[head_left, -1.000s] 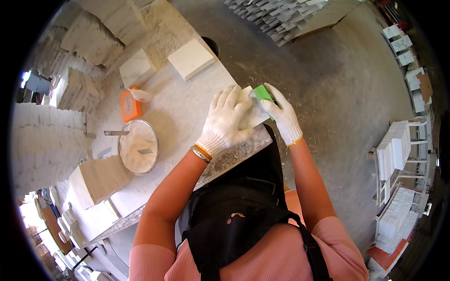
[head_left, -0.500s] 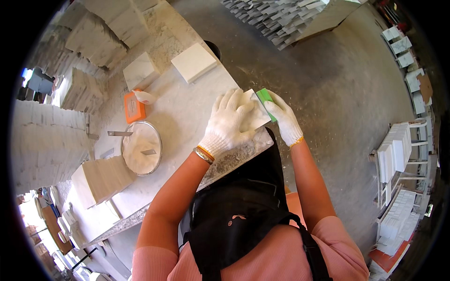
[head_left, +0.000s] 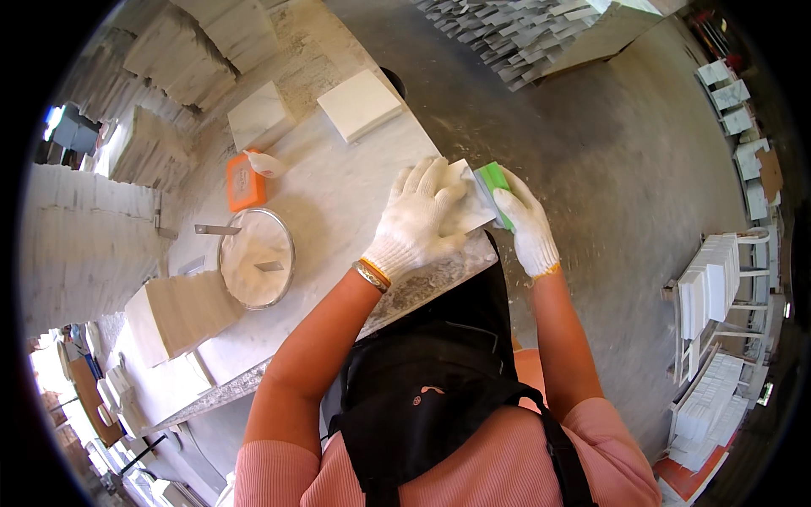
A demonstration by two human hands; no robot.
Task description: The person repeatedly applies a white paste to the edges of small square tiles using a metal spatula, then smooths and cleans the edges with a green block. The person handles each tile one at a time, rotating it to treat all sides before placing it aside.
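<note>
My left hand (head_left: pixel 416 207), in a white knit glove, lies flat with its fingers stretched out, pressing on a white marble tile (head_left: pixel 470 201) at the table's corner. The palm and fingers cover much of that tile. Gloved alike, my right hand (head_left: pixel 528 221) grips a green sanding block (head_left: pixel 493 188). The block's greyish face stands against the tile's right edge, past the table's side. Further left on the table is a round bowl (head_left: pixel 290 241) of pale powder or paste, with a flat metal blade (head_left: pixel 218 230) across its rim and another in the paste.
Two marble slabs (head_left: pixel 359 103) lie at the table's far side, near an orange box (head_left: pixel 245 184) and a small white bottle (head_left: pixel 265 165). Tile stacks (head_left: pixel 182 313) line the left. Beyond the right table edge is concrete floor (head_left: pixel 608 203), with tile racks (head_left: pixel 710 287) at far right.
My right hand and the green sanding block have shifted slightly right and tilted, showing more of the block's grey face. The left hand stays spread on the tile. The view has shifted slightly.
</note>
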